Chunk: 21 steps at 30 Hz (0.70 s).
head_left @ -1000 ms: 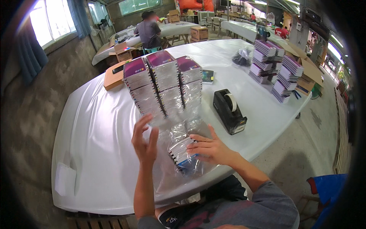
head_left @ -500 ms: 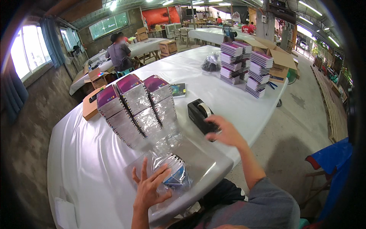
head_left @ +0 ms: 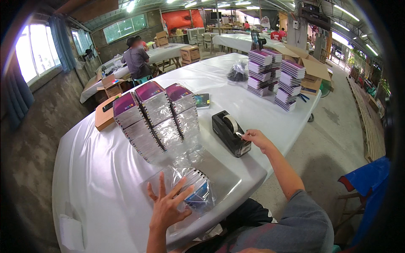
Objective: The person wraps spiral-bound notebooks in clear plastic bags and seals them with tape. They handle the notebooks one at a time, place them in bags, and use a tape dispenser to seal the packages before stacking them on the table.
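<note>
My left hand [head_left: 169,203] lies with fingers spread on a clear plastic bag [head_left: 177,173], near its front edge. Inside the bag are small spiral-bound notebooks [head_left: 197,190] with a blue cover, partly covered by my fingers. At the front end of a black tape dispenser [head_left: 230,137], my right hand [head_left: 258,140] has its thumb and fingers pinched on the end of the clear tape [head_left: 243,135]. A roll of tape [head_left: 230,123] sits in the dispenser. Beyond my left hand stand tall stacks of plastic-wrapped spiral notebooks [head_left: 154,110] with purple covers.
More notebook stacks [head_left: 288,86] rise at the table's far right, beside an open cardboard box [head_left: 314,74]. A dark notebook [head_left: 202,100] lies behind the dispenser. At left is a flat brown box [head_left: 104,116]. A person [head_left: 137,60] sits at another table.
My right hand has moved to the dispenser's front end and closed on the tape. The left hand stays spread on the bag. The whole view has shifted slightly.
</note>
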Motion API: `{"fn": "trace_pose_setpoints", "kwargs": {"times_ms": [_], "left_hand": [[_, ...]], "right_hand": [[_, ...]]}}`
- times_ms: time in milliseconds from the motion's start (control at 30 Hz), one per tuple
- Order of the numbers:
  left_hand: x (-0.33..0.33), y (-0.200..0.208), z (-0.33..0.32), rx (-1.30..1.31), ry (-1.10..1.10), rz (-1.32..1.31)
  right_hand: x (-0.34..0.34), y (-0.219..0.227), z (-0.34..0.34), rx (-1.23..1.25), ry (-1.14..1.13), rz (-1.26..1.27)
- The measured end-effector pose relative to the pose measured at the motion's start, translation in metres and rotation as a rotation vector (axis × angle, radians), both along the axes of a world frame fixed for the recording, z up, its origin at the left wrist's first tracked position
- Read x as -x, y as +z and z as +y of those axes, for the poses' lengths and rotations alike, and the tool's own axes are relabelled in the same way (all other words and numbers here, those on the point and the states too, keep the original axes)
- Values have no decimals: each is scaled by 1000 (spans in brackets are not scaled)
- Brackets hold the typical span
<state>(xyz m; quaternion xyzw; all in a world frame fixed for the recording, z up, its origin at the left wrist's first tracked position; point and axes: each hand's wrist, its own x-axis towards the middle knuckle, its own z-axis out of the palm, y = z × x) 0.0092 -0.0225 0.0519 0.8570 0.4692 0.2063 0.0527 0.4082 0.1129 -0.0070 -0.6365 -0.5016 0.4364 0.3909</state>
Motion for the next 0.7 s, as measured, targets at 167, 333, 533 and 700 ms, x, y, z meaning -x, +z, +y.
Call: {"fn": "trace_pose_setpoints", "kwargs": {"times_ms": [167, 333, 533, 700], "left_hand": [[1, 1, -2, -3, 16, -11], [-1, 1, 0, 10, 33, 19], [0, 4, 0, 43, 33, 74], [2, 7, -3, 65, 27, 78]], "right_hand": [[17, 8, -14, -203, -156, 318], [11, 2, -26, -109, -162, 597], [19, -16, -54, -267, -394, -545], [19, -2, -71, -583, -340, -752]]}}
